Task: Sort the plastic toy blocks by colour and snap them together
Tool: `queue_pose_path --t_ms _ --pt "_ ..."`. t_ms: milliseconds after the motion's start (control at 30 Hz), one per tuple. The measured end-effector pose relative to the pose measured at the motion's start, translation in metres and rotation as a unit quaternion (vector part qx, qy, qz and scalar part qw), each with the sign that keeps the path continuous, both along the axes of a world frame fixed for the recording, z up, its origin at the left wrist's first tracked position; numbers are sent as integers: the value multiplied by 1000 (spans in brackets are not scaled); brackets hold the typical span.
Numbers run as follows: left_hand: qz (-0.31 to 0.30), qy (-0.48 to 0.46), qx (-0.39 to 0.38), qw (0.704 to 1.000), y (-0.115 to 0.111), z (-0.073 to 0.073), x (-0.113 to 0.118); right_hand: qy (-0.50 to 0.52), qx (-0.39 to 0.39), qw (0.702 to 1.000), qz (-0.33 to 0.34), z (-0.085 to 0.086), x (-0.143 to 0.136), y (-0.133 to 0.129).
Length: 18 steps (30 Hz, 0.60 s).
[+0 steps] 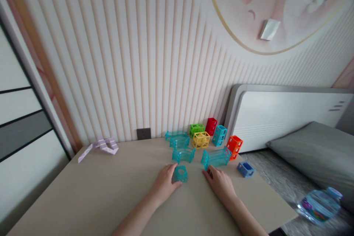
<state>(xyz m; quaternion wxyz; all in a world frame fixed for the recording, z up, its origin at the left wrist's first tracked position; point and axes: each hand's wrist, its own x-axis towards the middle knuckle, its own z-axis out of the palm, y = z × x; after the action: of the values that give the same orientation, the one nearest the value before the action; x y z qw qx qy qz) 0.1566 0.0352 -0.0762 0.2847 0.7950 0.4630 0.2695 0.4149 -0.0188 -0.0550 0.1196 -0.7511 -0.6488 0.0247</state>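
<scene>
Left hand (165, 181) holds teal block (181, 177); right hand (220, 182) near track (218, 157); bottle label (312, 210) illegible.

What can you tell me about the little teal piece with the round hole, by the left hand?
The teal piece looks like see-through plastic, squarish, with a round opening in its top. It lies on the table, in front of a curved teal piece. The left hand has its thumb and a finger at its left side, apparently touching it. Its finer details are too small to tell.

Head view: worn at head height | faces forward, down over tabletop (124, 199) to wall (124, 62) | single view
</scene>
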Motion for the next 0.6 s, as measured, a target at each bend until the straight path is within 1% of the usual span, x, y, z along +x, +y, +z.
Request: queue_pose_path --t_ms 133,367,500,600 --pt "-6 17 7 1000 -2 5 8 -4 3 1000 -10 -3 1 2" --pt "-13 25 15 1000 -6 3 16 1 17 1000 -22 -6 -1 -3" --pt "-10 25 5 1000 -6 3 16 11 38 999 -12 -8 -3 -7" --pt "-8 20 -5 1000 -6 3 15 20 72 997 2 -13 -4 -8"
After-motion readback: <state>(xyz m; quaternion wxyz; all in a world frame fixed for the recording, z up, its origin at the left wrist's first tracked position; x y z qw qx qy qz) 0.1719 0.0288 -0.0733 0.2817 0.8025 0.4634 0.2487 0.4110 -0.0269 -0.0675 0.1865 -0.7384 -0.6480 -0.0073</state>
